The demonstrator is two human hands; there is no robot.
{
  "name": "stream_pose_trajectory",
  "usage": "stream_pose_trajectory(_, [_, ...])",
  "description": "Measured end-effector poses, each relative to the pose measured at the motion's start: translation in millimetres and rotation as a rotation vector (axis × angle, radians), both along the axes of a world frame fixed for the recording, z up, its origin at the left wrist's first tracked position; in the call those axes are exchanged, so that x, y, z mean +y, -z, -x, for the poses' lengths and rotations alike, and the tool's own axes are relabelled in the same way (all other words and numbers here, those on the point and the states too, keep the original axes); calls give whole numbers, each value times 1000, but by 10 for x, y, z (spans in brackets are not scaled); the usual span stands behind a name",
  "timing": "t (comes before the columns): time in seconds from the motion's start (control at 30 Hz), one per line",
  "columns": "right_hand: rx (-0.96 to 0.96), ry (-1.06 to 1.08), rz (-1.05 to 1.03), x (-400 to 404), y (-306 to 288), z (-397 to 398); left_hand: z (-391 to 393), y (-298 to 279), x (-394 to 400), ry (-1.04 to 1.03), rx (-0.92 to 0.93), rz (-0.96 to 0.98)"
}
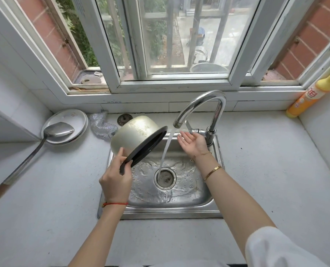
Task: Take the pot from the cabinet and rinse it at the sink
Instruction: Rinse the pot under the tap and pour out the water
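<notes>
One pot (135,133), two plates (64,126), one ladle (58,130)

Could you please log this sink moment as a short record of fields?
pot: metal pot, tilted on its side over the sink, beside the stream
left hand: left hand grips the pot's black rim
right hand: right hand open, palm up, by the faucet handle
water: water running into the drain
counter: ladle on plates, scouring pad, detergent bottle

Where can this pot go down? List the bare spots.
Bare white counter lies between the steel sink and the orange-yellow detergent bottle, and along the near edge beside the sink. Back left is crowded: white plates, metal ladle, silver scouring cloth. The left hand holds the steel pot.
</notes>
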State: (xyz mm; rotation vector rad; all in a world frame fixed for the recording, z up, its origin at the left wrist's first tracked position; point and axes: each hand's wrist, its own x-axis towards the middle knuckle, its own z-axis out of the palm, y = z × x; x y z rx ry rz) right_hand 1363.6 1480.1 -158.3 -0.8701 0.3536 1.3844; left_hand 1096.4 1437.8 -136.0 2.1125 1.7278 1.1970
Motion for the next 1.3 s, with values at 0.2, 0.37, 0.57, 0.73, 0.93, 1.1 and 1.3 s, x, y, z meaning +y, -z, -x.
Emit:
stream_pose_trajectory(0.2, [249,121,-46,189,-61,-31,-44,27,26,16,-28,15])
stream_pose_trajectory(0.37, [428,230,-105,260,30,-121,-59,33,27,25,-31,29])
stream_pose_trajectory(0.57, [548,331,-207,211,76,-92,-51,67,32,24,-19,59])
stream_pose_trajectory(0.73, [590,350,-249,108,43,-207,-66,51,24,37,-13,57])
stream_pose_trajectory(0.93, [559,332,-281,87,36,-203,-106,9,3,54,-21,23])
stream_pose_trajectory(1.1, [212,107,-156,65,70,-202,-82,-25,-48,66,-8,-25])
stream_pose_trajectory(1.3, [-1178,-608,207,-223,355,4,-5,-10,-147,99,15,-51])
